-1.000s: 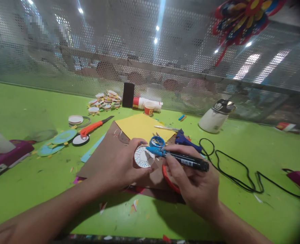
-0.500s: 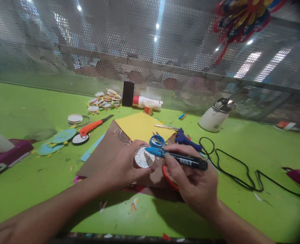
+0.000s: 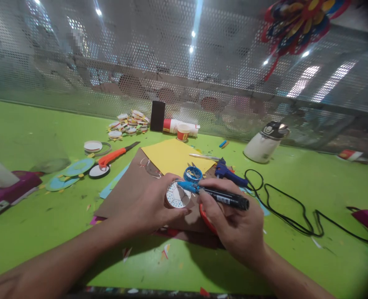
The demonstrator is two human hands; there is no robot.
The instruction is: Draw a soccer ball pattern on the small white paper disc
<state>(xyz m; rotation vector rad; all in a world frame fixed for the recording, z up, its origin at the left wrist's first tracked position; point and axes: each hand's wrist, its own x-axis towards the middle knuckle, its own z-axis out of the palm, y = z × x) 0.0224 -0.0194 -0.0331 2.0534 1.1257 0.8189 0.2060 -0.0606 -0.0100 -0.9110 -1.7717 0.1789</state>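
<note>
My left hand (image 3: 146, 203) is closed round a small white paper disc (image 3: 175, 197) marked with blue dots and lines, holding it over a brown card sheet (image 3: 130, 187). My right hand (image 3: 233, 224) grips a black marker with a blue tip (image 3: 221, 196); the tip touches the disc's upper right edge. A blue ring (image 3: 193, 174) lies just behind the disc, and a red ring (image 3: 206, 220) shows under my right hand.
A yellow sheet (image 3: 171, 155), a blue glue gun (image 3: 229, 172) with a black cable (image 3: 296, 207), an orange knife (image 3: 115, 155), paper discs (image 3: 77, 168), a pile of finished pieces (image 3: 129, 122), a glue bottle (image 3: 179, 126), a white kettle (image 3: 265, 143) and purple tools (image 3: 6, 191) lie on the green table. A perforated metal screen (image 3: 184, 74) stands behind.
The marker tip has shifted slightly along the disc's edge, and my left hand has turned the disc a little. Everything else on the table stays put.
</note>
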